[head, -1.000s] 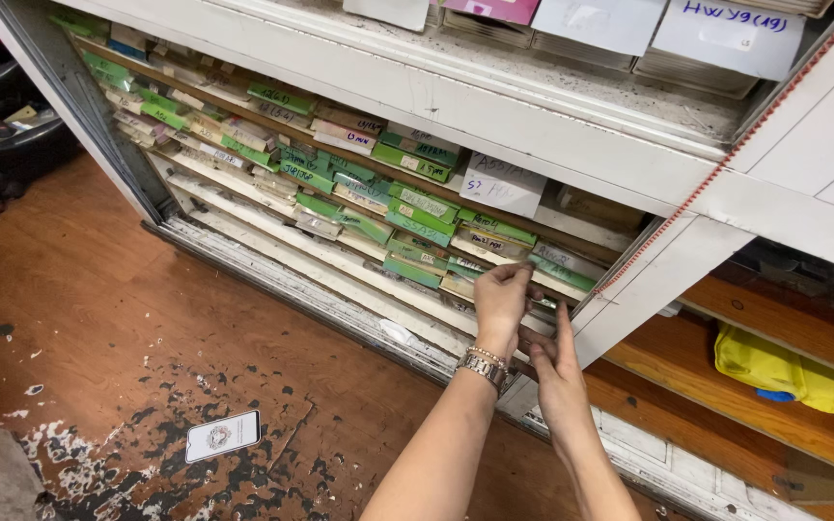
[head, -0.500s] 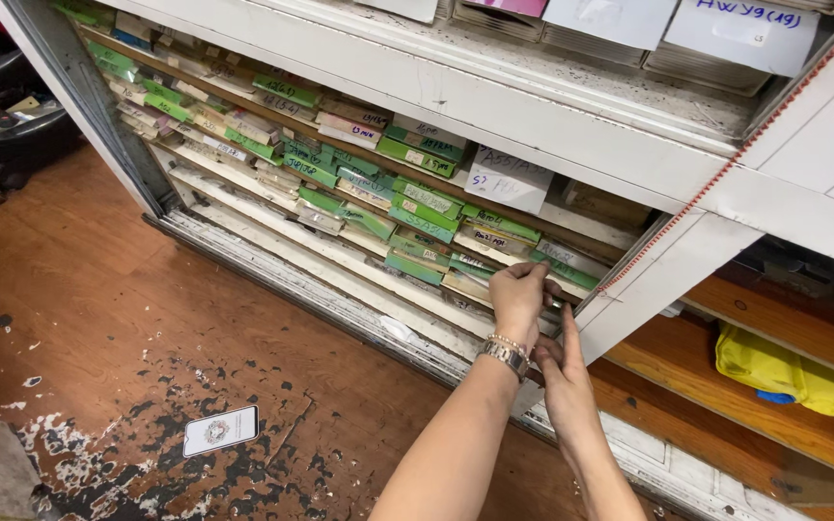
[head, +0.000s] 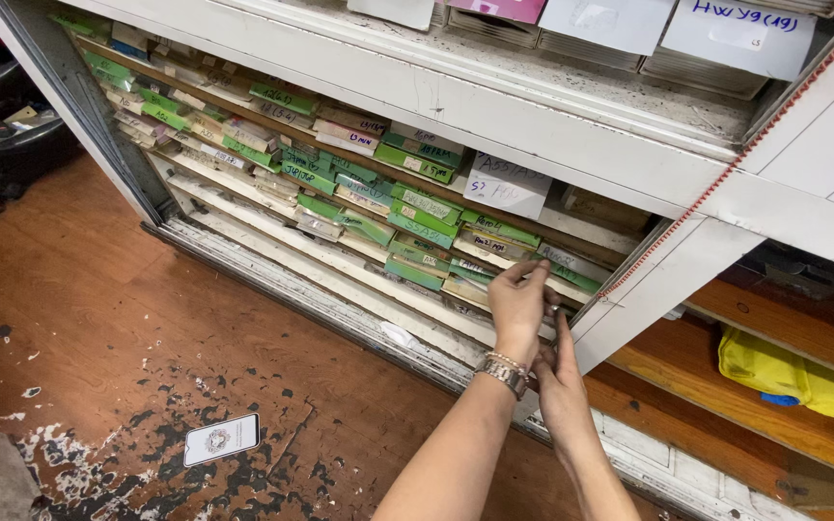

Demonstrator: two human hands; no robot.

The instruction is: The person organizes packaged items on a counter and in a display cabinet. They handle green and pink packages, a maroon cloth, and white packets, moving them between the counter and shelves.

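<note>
My left hand (head: pixel 518 304), a metal bracelet (head: pixel 504 371) on its wrist, reaches into a low shelf and pinches the top edge of a thin flat box (head: pixel 523 262) at the right end of a row. My right hand (head: pixel 560 371) sits just below and right of it, partly behind the left wrist. Its fingers are straight and pressed against the shelf's front edge beside the white cabinet post (head: pixel 663 280). The rows hold several green and cream flat boxes (head: pixel 417 207) with handwritten labels.
A white card (head: pixel 506 188) leans on the shelf above my hands. A phone (head: pixel 221 439) lies on the worn wooden floor at lower left. A yellow bundle (head: pixel 789 371) rests on an orange shelf to the right. Dark bins (head: pixel 2 125) stand at far left.
My left hand has shifted slightly right along the row and its fingers have curled tighter onto a box edge. The right hand has stayed close beneath it.
</note>
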